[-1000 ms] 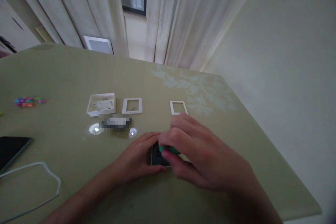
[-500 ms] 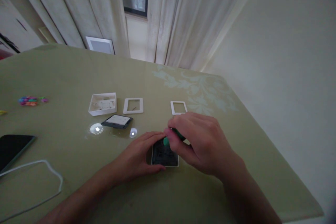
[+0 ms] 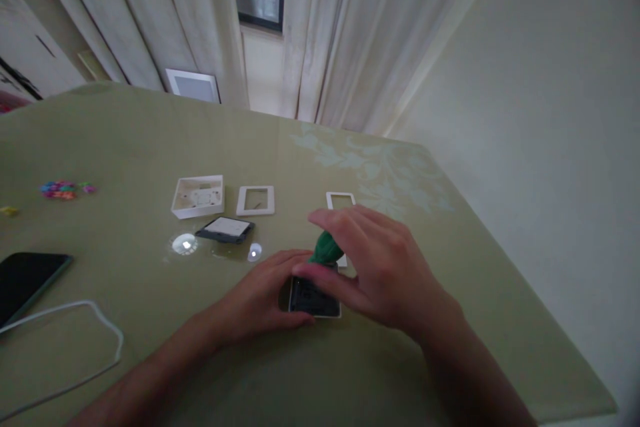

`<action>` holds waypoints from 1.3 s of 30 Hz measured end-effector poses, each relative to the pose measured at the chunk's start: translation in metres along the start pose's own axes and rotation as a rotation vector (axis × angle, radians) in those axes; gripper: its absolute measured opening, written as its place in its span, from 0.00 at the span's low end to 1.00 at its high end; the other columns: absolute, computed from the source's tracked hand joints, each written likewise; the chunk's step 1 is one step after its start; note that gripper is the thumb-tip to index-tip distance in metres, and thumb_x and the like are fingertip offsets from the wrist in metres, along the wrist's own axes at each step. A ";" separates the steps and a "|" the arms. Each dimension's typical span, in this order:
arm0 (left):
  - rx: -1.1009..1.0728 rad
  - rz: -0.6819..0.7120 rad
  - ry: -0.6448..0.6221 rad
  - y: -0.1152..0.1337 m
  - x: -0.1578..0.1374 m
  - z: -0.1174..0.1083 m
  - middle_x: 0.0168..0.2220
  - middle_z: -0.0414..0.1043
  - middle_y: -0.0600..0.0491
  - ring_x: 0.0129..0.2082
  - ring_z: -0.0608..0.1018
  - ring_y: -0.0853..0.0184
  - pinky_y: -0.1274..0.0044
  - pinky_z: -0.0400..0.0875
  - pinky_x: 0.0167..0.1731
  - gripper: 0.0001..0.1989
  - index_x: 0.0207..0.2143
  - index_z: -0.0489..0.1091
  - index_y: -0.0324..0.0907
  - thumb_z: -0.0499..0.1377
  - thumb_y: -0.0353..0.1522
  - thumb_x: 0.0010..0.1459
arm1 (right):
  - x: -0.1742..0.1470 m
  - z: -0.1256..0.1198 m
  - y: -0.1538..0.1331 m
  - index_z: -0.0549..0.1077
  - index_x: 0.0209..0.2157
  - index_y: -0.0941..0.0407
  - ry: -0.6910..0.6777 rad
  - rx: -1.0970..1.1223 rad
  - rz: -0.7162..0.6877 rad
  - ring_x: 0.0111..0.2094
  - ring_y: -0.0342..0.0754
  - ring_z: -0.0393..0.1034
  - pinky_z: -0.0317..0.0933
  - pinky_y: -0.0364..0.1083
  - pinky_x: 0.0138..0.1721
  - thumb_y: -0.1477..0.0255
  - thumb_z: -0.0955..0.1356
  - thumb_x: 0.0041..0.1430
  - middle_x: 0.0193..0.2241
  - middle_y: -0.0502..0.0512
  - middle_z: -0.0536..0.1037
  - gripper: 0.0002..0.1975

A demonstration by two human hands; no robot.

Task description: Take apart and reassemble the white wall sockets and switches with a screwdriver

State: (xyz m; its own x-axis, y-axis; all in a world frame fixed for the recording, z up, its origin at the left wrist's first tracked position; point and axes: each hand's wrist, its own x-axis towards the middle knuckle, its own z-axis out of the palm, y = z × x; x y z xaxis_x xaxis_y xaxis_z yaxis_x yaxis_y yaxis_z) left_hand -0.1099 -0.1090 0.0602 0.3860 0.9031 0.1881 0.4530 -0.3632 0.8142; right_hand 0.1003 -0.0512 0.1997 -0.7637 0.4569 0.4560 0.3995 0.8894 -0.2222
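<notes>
So a black square plastic panel with a white rim (image 3: 315, 301) is lying on the pale green tabletop (image 3: 150, 147), and the left hand (image 3: 260, 297) is gripping its left side between thumb and fingers. A rounded green handle (image 3: 325, 249) is standing over its far edge. The right hand (image 3: 385, 270) is curving around that, thumb and index finger spreading apart; can't tell if the other fingers are gripping. Farther out, a dark flat module with a pale face (image 3: 227, 229), an open white plastic box (image 3: 197, 211) and a white square plastic frame (image 3: 241, 201) are sitting to the left.
</notes>
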 end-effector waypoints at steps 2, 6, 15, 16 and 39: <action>0.000 0.009 -0.020 -0.002 0.000 0.000 0.60 0.78 0.47 0.57 0.80 0.50 0.60 0.77 0.57 0.35 0.63 0.72 0.49 0.76 0.38 0.55 | 0.000 0.002 0.000 0.70 0.57 0.58 0.003 -0.007 0.008 0.45 0.54 0.76 0.70 0.53 0.48 0.69 0.66 0.75 0.44 0.60 0.83 0.13; -0.044 0.028 -0.046 -0.004 -0.001 0.000 0.65 0.74 0.48 0.61 0.78 0.51 0.59 0.74 0.61 0.34 0.65 0.69 0.51 0.74 0.36 0.59 | -0.001 0.003 0.000 0.68 0.60 0.58 -0.018 0.162 -0.059 0.48 0.55 0.75 0.71 0.54 0.49 0.72 0.67 0.68 0.47 0.61 0.81 0.20; -0.088 0.000 -0.059 0.006 0.002 -0.008 0.65 0.75 0.52 0.64 0.77 0.47 0.62 0.74 0.63 0.29 0.61 0.73 0.55 0.74 0.38 0.58 | 0.000 -0.005 -0.003 0.69 0.66 0.53 -0.059 0.435 -0.059 0.63 0.53 0.71 0.69 0.55 0.65 0.83 0.66 0.68 0.61 0.60 0.75 0.27; -0.116 -0.009 -0.058 0.006 0.002 -0.009 0.64 0.76 0.52 0.64 0.77 0.47 0.62 0.74 0.63 0.30 0.61 0.73 0.54 0.74 0.38 0.58 | 0.000 -0.004 -0.004 0.69 0.66 0.54 -0.048 0.444 -0.054 0.63 0.53 0.71 0.69 0.55 0.67 0.83 0.67 0.68 0.61 0.61 0.75 0.27; -0.175 -0.027 0.260 0.006 0.008 -0.018 0.31 0.82 0.54 0.32 0.81 0.63 0.75 0.76 0.35 0.13 0.32 0.78 0.43 0.68 0.42 0.66 | 0.006 0.019 -0.003 0.70 0.64 0.53 0.112 0.554 -0.024 0.52 0.48 0.77 0.71 0.49 0.56 0.74 0.69 0.73 0.53 0.56 0.80 0.20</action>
State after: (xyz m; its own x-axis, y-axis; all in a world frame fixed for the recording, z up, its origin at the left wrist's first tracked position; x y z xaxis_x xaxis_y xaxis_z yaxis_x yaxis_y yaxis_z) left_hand -0.1188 -0.1001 0.0762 0.1473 0.9485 0.2805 0.3064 -0.3134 0.8988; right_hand 0.0849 -0.0507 0.1869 -0.6990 0.4594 0.5481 0.0339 0.7868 -0.6163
